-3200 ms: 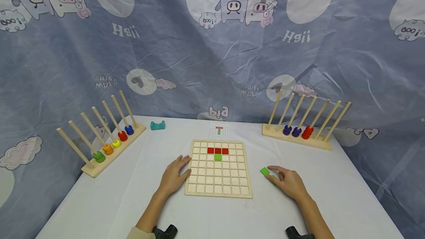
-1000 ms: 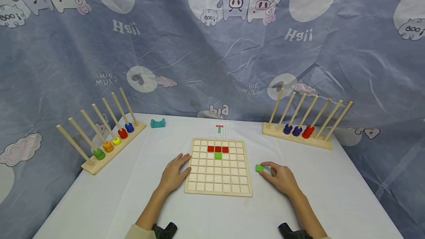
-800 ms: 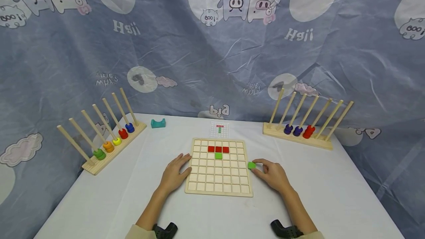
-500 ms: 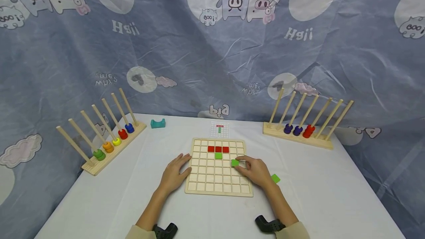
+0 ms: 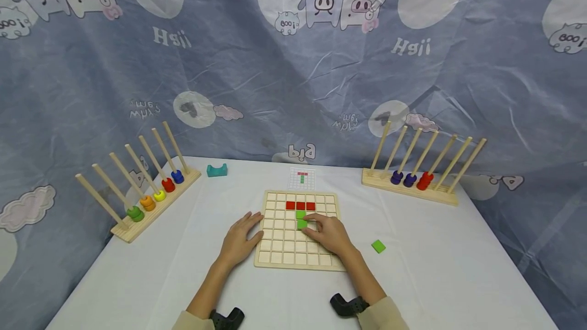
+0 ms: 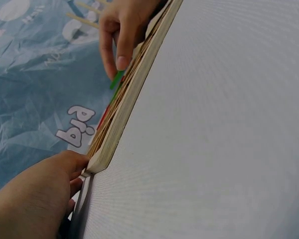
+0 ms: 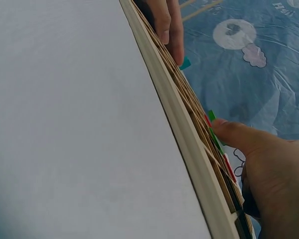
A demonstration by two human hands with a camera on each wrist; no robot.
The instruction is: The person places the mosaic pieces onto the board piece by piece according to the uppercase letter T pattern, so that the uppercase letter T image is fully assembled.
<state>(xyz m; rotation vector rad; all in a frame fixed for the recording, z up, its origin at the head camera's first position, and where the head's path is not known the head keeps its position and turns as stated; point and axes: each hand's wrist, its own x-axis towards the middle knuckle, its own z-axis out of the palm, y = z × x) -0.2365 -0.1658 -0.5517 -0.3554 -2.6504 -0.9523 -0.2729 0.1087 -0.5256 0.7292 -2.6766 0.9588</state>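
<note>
A wooden grid board (image 5: 277, 258) lies on the white table. Three red tiles (image 5: 300, 205) form a row in its upper part, with one green tile (image 5: 300, 215) set just below the middle one. My right hand (image 5: 331, 233) pinches another green tile (image 5: 301, 224) over the cell under that. In the left wrist view this pinched tile (image 6: 116, 79) stands tilted at the board's surface. My left hand (image 5: 239, 240) rests against the board's left edge, fingers relaxed. A loose green tile (image 5: 378, 246) lies on the table right of the board.
Behind the board lies a small pattern card (image 5: 301, 179) with a red and green T. Peg racks with coloured beads stand at the left (image 5: 156, 208) and right (image 5: 408, 187). A teal notched block (image 5: 217, 170) sits at the back left.
My right hand has picked up a green tile right of the board and carried it left over the grid. The other loose tile has come into full view. My left hand has stayed put.
</note>
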